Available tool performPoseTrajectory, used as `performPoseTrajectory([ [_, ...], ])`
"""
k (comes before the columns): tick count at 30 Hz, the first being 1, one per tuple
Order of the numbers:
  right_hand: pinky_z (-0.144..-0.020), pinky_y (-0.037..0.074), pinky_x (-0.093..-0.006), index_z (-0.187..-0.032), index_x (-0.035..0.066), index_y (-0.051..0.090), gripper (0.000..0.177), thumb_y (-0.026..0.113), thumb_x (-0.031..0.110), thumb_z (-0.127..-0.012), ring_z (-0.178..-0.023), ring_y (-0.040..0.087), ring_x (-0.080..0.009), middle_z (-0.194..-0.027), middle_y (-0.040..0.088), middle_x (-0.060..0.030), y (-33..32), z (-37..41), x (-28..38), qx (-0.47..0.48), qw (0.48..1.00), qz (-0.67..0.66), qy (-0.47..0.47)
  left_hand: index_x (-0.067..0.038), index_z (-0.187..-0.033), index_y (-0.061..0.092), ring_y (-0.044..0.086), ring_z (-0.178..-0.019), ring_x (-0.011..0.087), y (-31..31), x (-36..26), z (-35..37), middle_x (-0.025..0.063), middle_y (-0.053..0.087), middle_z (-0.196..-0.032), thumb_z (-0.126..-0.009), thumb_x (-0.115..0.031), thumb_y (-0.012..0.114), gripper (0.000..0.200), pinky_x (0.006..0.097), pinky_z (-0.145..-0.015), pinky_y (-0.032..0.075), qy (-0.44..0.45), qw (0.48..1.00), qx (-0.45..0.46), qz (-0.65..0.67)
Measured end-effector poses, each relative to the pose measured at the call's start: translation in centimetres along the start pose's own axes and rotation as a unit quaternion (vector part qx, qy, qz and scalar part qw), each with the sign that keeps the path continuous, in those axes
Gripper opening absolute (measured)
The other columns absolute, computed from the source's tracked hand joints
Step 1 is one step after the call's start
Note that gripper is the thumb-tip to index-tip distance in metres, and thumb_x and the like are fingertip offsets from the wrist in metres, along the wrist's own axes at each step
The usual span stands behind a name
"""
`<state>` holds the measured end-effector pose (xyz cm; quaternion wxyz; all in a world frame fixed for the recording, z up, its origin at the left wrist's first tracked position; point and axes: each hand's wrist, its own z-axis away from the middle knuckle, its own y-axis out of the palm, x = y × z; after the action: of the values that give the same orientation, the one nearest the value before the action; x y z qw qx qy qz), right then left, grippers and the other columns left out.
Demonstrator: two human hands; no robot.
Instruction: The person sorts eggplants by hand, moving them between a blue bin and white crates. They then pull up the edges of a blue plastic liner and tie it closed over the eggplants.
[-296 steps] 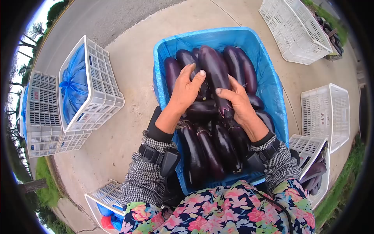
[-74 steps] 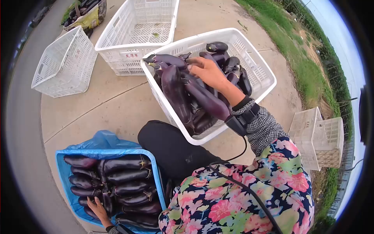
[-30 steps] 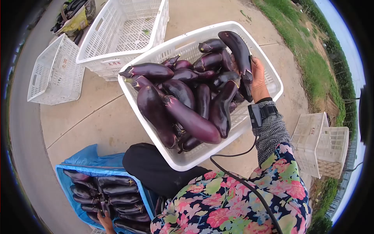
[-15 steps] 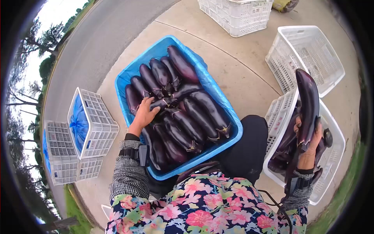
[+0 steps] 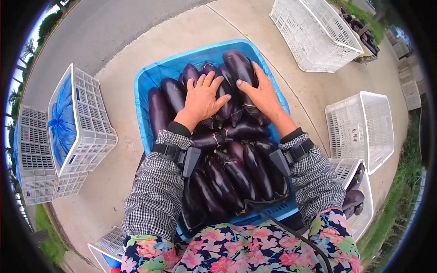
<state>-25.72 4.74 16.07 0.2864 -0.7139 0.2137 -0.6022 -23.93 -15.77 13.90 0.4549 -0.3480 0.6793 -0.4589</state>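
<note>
A blue-lined crate (image 5: 150, 73) in front of me holds glossy dark purple eggplants laid in rows, stem ends toward the middle. My left hand (image 5: 203, 101) rests palm down with spread fingers over several eggplants in the far row. At the far right corner, my right hand (image 5: 267, 96) has its thumb and fingers on either side of a large eggplant (image 5: 237, 66), which lies in the crate. Nearer my body, another row of eggplants (image 5: 236, 177) fills the crate. Both wrists wear black straps with dark devices.
A white crate with eggplants (image 5: 363, 214) stands at my right, beside another white crate (image 5: 359, 129). Farther off are a white crate (image 5: 314, 38) and a heap of eggplants (image 5: 364, 34). Stacked white crates (image 5: 88, 123) with blue liners stand at left. A black cable (image 5: 291, 232) crosses my lap.
My right hand has moved from above the white crate at right to the blue-lined crate with its eggplant. My left hand has shifted onto the far row. My view has turned.
</note>
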Motion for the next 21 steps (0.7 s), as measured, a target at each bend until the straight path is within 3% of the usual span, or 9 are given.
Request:
performPoseTrajectory([
  [1, -0.112, 0.022, -0.0461, -0.142, -0.001, 0.032, 0.072, 0.057, 0.04, -0.087, -0.133, 0.033, -0.0357, -0.14, 0.04, -0.0233, 1.6, -0.7, -0.4, -0.016, 0.978, 0.201, -0.059, -0.013, -0.136, 0.044, 0.035, -0.133, 0.0314, 0.3, 0.1, 0.3, 0.0165, 0.038, -0.143, -0.087, -0.048, 0.054, 0.061, 0.0508, -0.108, 0.023, 0.0, 1.0, 0.016, -0.013],
  [4, -0.113, 0.014, -0.0505, -0.143, 0.003, 0.031, 0.065, 0.048, 0.039, -0.092, -0.138, 0.024, -0.0364, -0.144, 0.034, -0.0223, 4.9, -0.9, -1.6, -0.027, 0.972, 0.231, -0.029, -0.015, -0.134, 0.046, 0.036, -0.132, 0.0309, 1.3, 1.3, 1.2, 0.0149, 0.04, -0.142, -0.086, -0.049, 0.056, 0.06, 0.0519, -0.109, 0.022, 0.019, 1.0, -0.018, 0.013],
  [7, -0.113, 0.014, -0.052, -0.144, 0.003, 0.028, 0.061, 0.044, 0.035, -0.094, -0.138, 0.025, -0.0367, -0.146, 0.033, -0.022, 3.6, -0.7, -1.5, 0.0, 0.958, 0.281, -0.061, -0.015, -0.134, 0.046, 0.036, -0.132, 0.0309, 1.4, 1.6, 1.8, 0.0147, 0.039, -0.143, -0.086, -0.046, 0.057, 0.058, 0.0518, -0.11, 0.021, 0.031, 0.998, -0.03, 0.036],
  [11, -0.113, 0.014, -0.0514, -0.144, 0.0, 0.025, 0.063, 0.045, 0.033, -0.094, -0.138, 0.025, -0.0369, -0.145, 0.032, -0.0231, 3.7, -0.8, -0.6, 0.072, 0.958, 0.269, -0.062, -0.016, -0.135, 0.046, 0.035, -0.133, 0.0309, 0.1, 1.9, 2.5, 0.0144, 0.038, -0.144, -0.087, -0.042, 0.058, 0.056, 0.0522, -0.112, 0.019, 0.03, 0.997, -0.009, 0.064],
  [14, -0.113, 0.014, -0.0507, -0.143, -0.003, 0.023, 0.063, 0.046, 0.029, -0.094, -0.137, 0.026, -0.039, -0.143, 0.033, -0.0269, 5.5, -0.4, -1.1, -0.002, 0.947, 0.3, -0.115, -0.017, -0.137, 0.043, 0.032, -0.136, 0.0304, 0.0, 2.7, 2.5, 0.0139, 0.036, -0.145, -0.089, -0.043, 0.056, 0.055, 0.0551, -0.112, 0.017, 0.029, 0.996, 0.021, 0.085],
  [18, -0.114, 0.014, -0.0505, -0.143, -0.003, 0.023, 0.065, 0.047, 0.029, -0.093, -0.137, 0.026, -0.0395, -0.143, 0.033, -0.0268, 5.9, -1.6, -1.9, -0.012, 0.945, 0.307, -0.111, -0.02, -0.141, 0.037, 0.023, -0.141, 0.0283, 0.1, 2.5, 1.7, 0.0122, 0.03, -0.149, -0.091, -0.048, 0.051, 0.059, 0.0611, -0.111, 0.012, -0.009, 0.995, 0.062, 0.078],
  [21, -0.113, 0.017, -0.0498, -0.142, -0.006, 0.024, 0.074, 0.039, 0.049, -0.096, -0.136, 0.028, -0.0408, -0.14, 0.034, -0.0303, 3.1, -3.2, -2.3, 0.132, 0.948, 0.272, -0.104, -0.022, -0.141, 0.037, 0.024, -0.14, 0.0274, 0.6, 3.0, 2.2, 0.011, 0.03, -0.15, -0.09, -0.052, 0.051, 0.06, 0.0627, -0.11, 0.014, 0.003, 0.996, 0.044, 0.073],
])
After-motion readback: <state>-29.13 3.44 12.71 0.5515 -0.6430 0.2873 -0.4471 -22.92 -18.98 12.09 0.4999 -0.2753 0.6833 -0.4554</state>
